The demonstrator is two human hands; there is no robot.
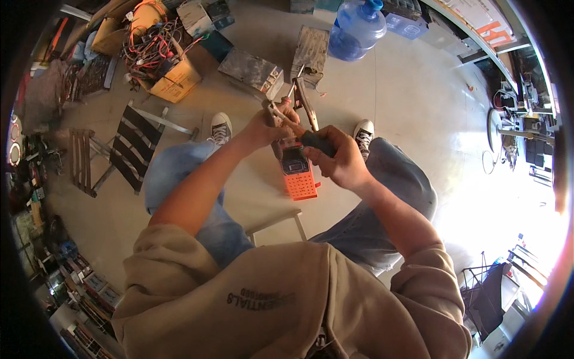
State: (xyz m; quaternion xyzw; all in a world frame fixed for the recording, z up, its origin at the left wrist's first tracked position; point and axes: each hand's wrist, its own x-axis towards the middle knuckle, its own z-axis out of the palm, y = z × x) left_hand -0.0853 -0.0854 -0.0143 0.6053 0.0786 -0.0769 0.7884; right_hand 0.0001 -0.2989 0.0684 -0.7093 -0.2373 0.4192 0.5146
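My right hand (344, 158) is wrapped around the dark green handle (318, 143) of a tool; a brownish shaft runs from it toward my left hand. My left hand (267, 127) is closed at the other end of that shaft, and its fingers hide what they grip. Below both hands is an orange and black box-shaped device (299, 184), its orange lower part dotted with holes. A brown metal bar (305, 105) slants upward just beyond my hands, toward a grey, worn battery-like block (311, 49); whether they touch, I cannot tell.
Another grey block (251, 70) lies on the floor (412, 90) to the left. A yellow box (173, 84) overflows with tangled cables (156, 48). A blue water jug (357, 30) stands farther back. A folding stool (134, 140) with dark straps sits at left, and a folding chair (487, 296) at lower right.
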